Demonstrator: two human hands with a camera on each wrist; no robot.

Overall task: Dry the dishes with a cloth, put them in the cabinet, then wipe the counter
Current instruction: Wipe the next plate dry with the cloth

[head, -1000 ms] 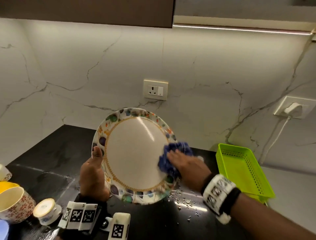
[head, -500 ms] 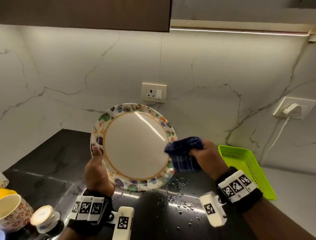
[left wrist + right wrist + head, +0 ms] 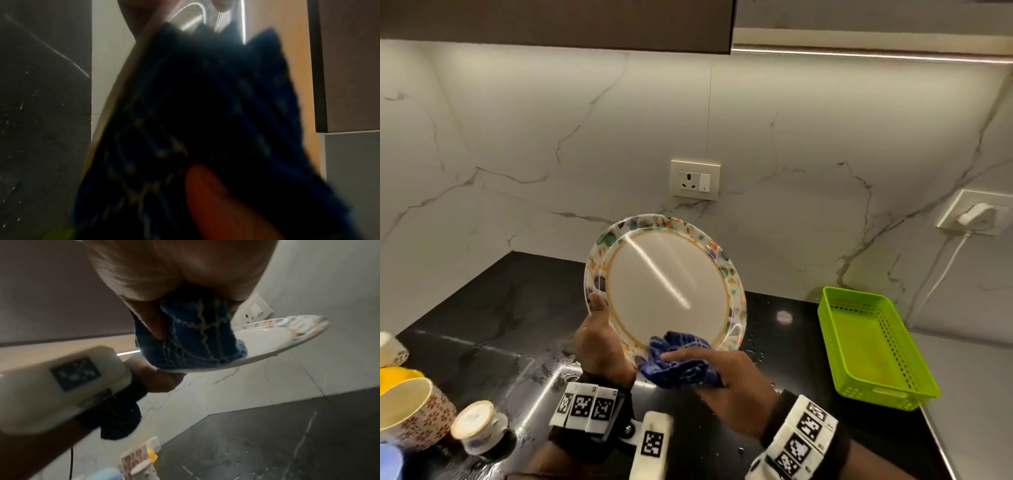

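With our left hand (image 3: 599,342) gripping the plate's (image 3: 664,284) lower-left rim, thumb on its face, tilted above the wet counter (image 3: 482,318), our right hand (image 3: 726,380), bunched around the blue cloth (image 3: 674,363), has swung from the right edge to the bottom rim, so drying is nearly done.

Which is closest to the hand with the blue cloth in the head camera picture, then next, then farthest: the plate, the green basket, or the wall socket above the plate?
1. Plate: touching the cloth in the right hand.
2. Green basket: to the right on the counter.
3. Wall socket: up on the wall.
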